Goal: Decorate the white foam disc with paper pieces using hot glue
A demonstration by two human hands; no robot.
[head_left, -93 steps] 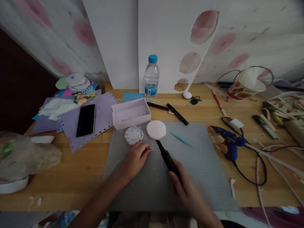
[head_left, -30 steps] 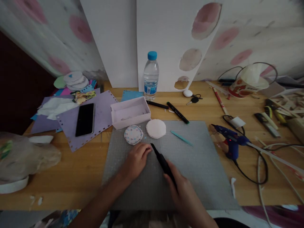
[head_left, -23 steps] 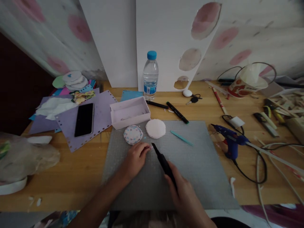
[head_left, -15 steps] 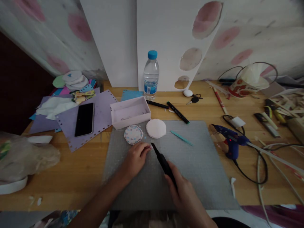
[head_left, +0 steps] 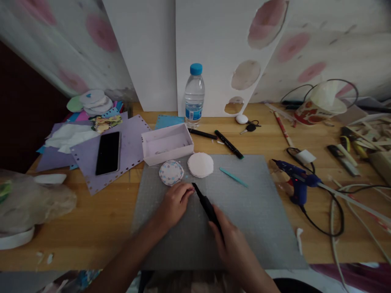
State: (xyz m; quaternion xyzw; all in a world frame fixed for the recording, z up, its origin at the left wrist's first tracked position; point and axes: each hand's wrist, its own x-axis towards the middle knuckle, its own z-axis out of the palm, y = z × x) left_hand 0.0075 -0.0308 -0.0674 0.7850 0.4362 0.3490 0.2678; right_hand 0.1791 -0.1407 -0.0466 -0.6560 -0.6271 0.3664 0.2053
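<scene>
My right hand point(head_left: 234, 241) grips a black utility knife point(head_left: 209, 210), its dark blade angled up and left. The blade tip meets the fingertips of my left hand point(head_left: 174, 204). Those fingers are pinched together on something too small to make out. Just beyond them on the grey cutting mat point(head_left: 256, 211) lie a disc with a heart pattern point(head_left: 171, 172) and a plain white disc point(head_left: 200, 165). A thin turquoise strip point(head_left: 233, 177) rests to the right. Behind the discs, a pale open box point(head_left: 167, 147) stands at the mat's back edge.
A blue hot glue gun point(head_left: 299, 179) with its cord lies right of the mat. At the back stand a water bottle point(head_left: 194, 95) and white boards point(head_left: 210, 49). Markers point(head_left: 229, 144) lie near them. To the left are a phone point(head_left: 108, 153) and purple sheets point(head_left: 134, 130).
My right hand and the knife have shifted slightly left, bringing the blade tip closer to my left fingertips. My left hand stays almost where it was.
</scene>
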